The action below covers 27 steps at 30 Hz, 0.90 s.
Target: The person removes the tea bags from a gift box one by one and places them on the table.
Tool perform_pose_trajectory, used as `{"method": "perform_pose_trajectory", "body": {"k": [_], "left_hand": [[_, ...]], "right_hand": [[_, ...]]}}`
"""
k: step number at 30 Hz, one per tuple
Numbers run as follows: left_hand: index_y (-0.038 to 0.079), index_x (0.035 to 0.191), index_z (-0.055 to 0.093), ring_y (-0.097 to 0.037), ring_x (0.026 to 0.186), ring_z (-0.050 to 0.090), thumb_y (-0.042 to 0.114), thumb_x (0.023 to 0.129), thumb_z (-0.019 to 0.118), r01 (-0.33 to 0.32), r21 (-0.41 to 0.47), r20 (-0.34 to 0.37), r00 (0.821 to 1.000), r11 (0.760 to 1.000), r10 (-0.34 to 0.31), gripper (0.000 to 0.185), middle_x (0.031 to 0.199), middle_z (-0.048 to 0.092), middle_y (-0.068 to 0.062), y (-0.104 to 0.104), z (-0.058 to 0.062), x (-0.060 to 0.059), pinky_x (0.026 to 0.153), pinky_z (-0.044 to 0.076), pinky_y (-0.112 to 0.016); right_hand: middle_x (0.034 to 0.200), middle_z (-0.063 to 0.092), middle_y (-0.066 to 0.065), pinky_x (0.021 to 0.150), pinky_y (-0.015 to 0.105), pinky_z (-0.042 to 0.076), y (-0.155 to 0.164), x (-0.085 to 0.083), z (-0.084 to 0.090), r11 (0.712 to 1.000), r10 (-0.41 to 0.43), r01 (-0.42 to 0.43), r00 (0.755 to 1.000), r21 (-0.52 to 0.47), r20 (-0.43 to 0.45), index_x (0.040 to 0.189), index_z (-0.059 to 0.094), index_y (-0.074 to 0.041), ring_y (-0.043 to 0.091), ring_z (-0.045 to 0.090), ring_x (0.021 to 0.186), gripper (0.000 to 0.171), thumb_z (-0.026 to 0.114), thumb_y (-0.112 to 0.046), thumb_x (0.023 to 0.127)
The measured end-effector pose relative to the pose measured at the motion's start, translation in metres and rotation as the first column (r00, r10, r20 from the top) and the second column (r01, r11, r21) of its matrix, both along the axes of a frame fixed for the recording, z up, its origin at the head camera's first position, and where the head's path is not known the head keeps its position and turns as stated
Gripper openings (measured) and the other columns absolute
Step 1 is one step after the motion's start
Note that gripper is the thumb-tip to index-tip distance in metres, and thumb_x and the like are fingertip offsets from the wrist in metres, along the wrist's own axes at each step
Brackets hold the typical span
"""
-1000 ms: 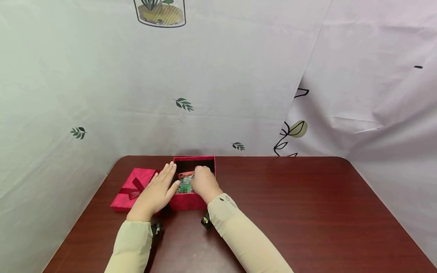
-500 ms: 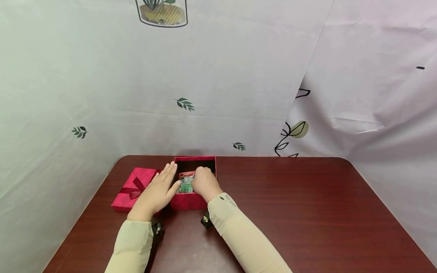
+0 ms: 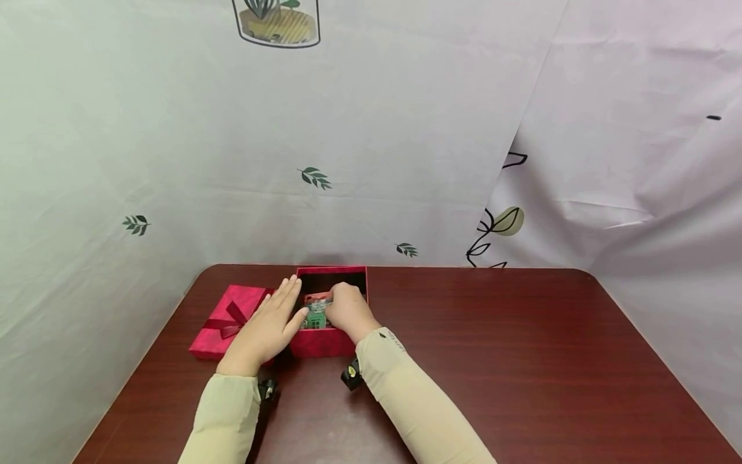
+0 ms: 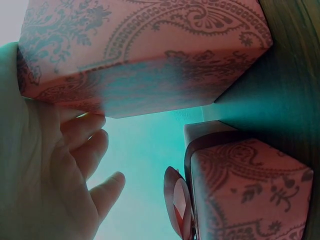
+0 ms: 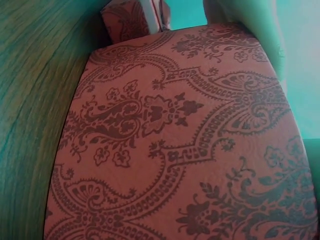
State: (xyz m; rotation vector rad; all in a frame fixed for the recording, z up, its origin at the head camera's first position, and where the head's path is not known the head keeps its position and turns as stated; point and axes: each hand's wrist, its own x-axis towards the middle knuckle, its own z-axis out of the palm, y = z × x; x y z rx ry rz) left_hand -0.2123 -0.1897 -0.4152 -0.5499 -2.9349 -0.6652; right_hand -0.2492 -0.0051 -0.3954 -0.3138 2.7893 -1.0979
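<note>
In the head view a red gift box (image 3: 321, 345) stands without its lid at the back of the table. A printed item (image 3: 316, 312) with a colourful picture, mostly green and red, lies inside it. My right hand (image 3: 351, 314) reaches into the box with bent fingers, over the item's right side; its fingertips are hidden, so I cannot tell whether they pinch the item. My left hand (image 3: 263, 328) has straight fingers and lies along the box's left side. The left wrist view shows this hand (image 4: 55, 165) touching the patterned box wall (image 4: 150, 85).
The red lid (image 3: 228, 319) with a dark red ribbon bow (image 3: 232, 318) lies left of the box, partly behind my left hand. Dark brown table (image 3: 493, 361) extends to the right. A pale printed cloth (image 3: 371, 129) hangs behind the table's far edge.
Both hands stay almost where they were. The right hand and wrist shift very slightly at the box; the box and lid keep their places.
</note>
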Motion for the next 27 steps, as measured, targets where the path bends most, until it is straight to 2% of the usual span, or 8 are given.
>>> {"method": "perform_pose_trajectory", "body": {"k": [3, 7, 15, 22, 27], "left_hand": [[-0.001, 0.158, 0.028, -0.039, 0.154, 0.016, 0.037, 0.106, 0.05, 0.0, 0.002, 0.0, 1.0, 1.0, 0.0, 0.069, 0.167, 0.02, -0.017, 0.0, 0.0, 0.0, 0.12, 0.017, -0.063], [0.0, 0.158, 0.028, -0.038, 0.154, 0.016, 0.037, 0.106, 0.05, -0.004, -0.002, 0.004, 1.0, 1.0, 0.004, 0.068, 0.167, 0.02, -0.017, -0.001, 0.0, 0.0, 0.121, 0.017, -0.062], [0.0, 0.158, 0.028, -0.038, 0.154, 0.017, 0.037, 0.106, 0.049, -0.003, -0.011, -0.002, 1.0, 1.0, 0.003, 0.068, 0.167, 0.021, -0.016, -0.001, -0.001, 0.0, 0.121, 0.018, -0.061], [0.0, 0.159, 0.027, -0.038, 0.154, 0.017, 0.036, 0.107, 0.048, -0.002, -0.016, -0.005, 1.0, 1.0, 0.002, 0.067, 0.167, 0.021, -0.016, 0.0, 0.001, 0.001, 0.121, 0.018, -0.061], [0.0, 0.158, 0.029, -0.038, 0.153, 0.018, 0.036, 0.106, 0.049, -0.006, -0.02, -0.021, 1.0, 1.0, 0.005, 0.066, 0.166, 0.022, -0.017, 0.0, 0.001, 0.001, 0.121, 0.018, -0.061]], "right_hand": [[0.081, 0.068, 0.006, 0.055, 0.026, 0.046, 0.001, 0.0, 0.0, 1.0, 0.005, -0.005, 1.0, -0.017, -0.014, 0.095, 0.074, -0.003, 0.013, 0.054, 0.058, 0.011, 0.065, 0.001, 0.09], [0.08, 0.068, 0.005, 0.058, 0.026, 0.05, 0.001, 0.0, 0.0, 0.998, -0.003, 0.0, 0.998, -0.057, -0.066, 0.096, 0.074, -0.002, 0.013, 0.058, 0.063, 0.008, 0.068, -0.001, 0.09], [0.087, 0.071, 0.003, 0.065, 0.027, 0.056, 0.004, 0.001, 0.0, 0.98, -0.07, 0.048, 0.992, -0.191, -0.109, 0.1, 0.075, -0.005, 0.013, 0.064, 0.077, 0.009, 0.071, -0.007, 0.093], [0.086, 0.074, 0.002, 0.065, 0.025, 0.056, 0.011, 0.005, 0.006, 0.969, -0.099, 0.044, 0.971, -0.243, -0.219, 0.099, 0.077, -0.007, 0.012, 0.068, 0.076, 0.012, 0.068, -0.004, 0.092], [0.088, 0.075, 0.005, 0.069, 0.029, 0.058, 0.023, 0.009, 0.009, 0.938, -0.159, 0.057, 0.948, -0.343, -0.276, 0.101, 0.078, -0.006, 0.016, 0.071, 0.077, 0.017, 0.066, -0.002, 0.09]]}}
